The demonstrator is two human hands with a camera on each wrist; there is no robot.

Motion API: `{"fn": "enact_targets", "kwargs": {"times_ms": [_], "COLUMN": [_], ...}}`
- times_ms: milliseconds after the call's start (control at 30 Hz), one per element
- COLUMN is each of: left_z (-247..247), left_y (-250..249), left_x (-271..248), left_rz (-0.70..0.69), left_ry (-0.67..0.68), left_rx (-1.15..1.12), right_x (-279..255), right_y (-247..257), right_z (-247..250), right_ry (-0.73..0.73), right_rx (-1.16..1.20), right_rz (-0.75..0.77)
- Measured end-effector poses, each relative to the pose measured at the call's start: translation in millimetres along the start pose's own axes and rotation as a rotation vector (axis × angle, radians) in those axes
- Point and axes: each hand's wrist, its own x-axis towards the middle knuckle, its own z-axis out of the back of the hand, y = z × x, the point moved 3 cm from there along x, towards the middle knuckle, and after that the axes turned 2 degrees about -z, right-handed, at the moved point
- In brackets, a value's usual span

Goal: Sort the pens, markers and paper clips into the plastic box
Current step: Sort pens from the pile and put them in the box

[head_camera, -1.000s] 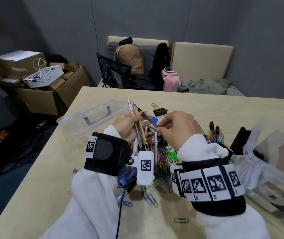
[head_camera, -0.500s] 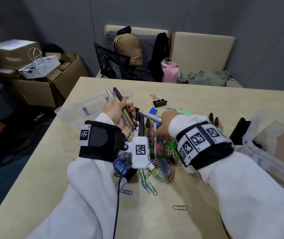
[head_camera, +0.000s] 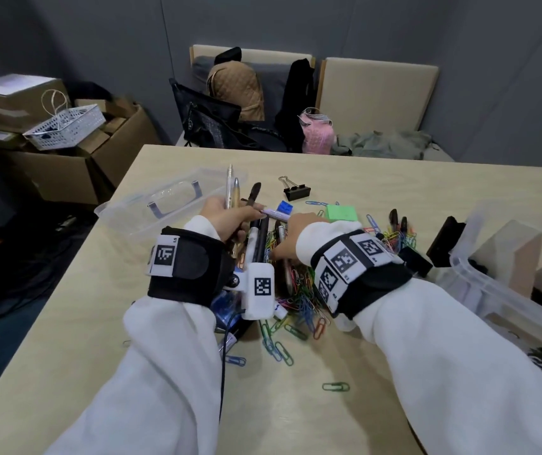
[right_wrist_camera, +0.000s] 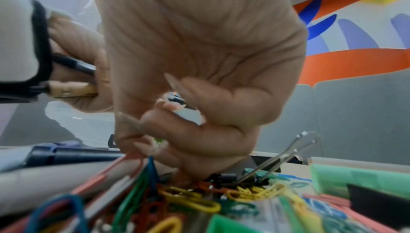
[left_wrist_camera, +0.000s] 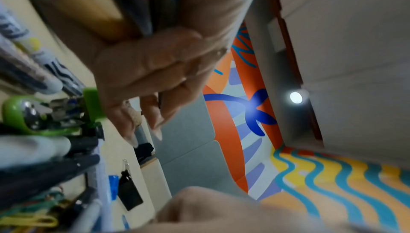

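I wear a white long-sleeved top, its sleeves loose and bunched at the cuffs. A black strap wraps my left wrist, carrying a white tag printed with a black square code, and a white camera block with another code juts from it, a thin black cable trailing down. My right wrist has a black band covered with several white code tags. My fingernails are long and pointed.

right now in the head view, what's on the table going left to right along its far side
clear plastic lid → pens gripped in the left hand → black binder clip → green sticky notes → clear plastic box
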Motion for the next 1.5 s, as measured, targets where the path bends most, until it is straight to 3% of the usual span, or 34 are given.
{"fn": "enact_targets", "kwargs": {"times_ms": [100, 300, 667, 833, 1167, 1500], "left_z": [-3, -1, -21, -27, -37, -47], "left_y": [-1, 0, -24, -20, -14, -42], "left_x": [-4, -1, -6, -1, 6, -21], "left_rz": [-0.068, -0.104, 0.008, 0.094, 0.127, 0.007], "left_ry": [-0.070, -0.178, -0.110, -0.056, -0.002, 0.049], "left_rx": [0.150, 0.514, 1.109, 1.188, 1.319, 1.284], "right_x": [6, 3, -13, -27, -69, -120], "right_y": [-3, -15, -30, -41, -69, -127], "right_z": [2, 7, 35, 48, 86, 140], "right_ry": [0.041, -0.001, -0.136, -0.193, -0.401, -0.434], "right_rx": [0.037, 0.098, 0.259, 0.350, 0.464, 0.680], "right_rz": [-0.055, -0.029, -0.017, 0.009, 0.078, 0.178]}}
